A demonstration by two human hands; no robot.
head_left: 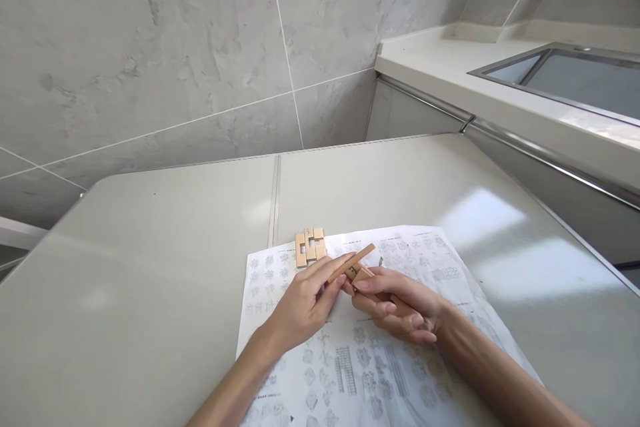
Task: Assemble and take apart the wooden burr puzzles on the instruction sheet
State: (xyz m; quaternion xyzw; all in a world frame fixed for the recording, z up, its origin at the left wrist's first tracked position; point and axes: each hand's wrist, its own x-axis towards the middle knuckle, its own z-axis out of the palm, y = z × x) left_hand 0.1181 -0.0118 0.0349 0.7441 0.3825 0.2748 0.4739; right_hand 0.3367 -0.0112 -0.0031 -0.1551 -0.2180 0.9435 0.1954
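Observation:
My left hand is closed on a slim wooden stick, pinched between thumb and fingers, its free end slanting up to the right. My right hand grips notched wooden puzzle pieces, one with a dark mark on it. The stick touches or nearly touches these pieces; fingers hide much of the contact. Part of another wooden piece shows at the right palm. Beyond my left fingers, several notched wooden pieces lie together at the top edge of a printed paper sheet.
The sheet, covered in small diagrams, lies on a glossy pale table with a seam. A grey tiled wall stands behind. At the right is a white counter with a sink.

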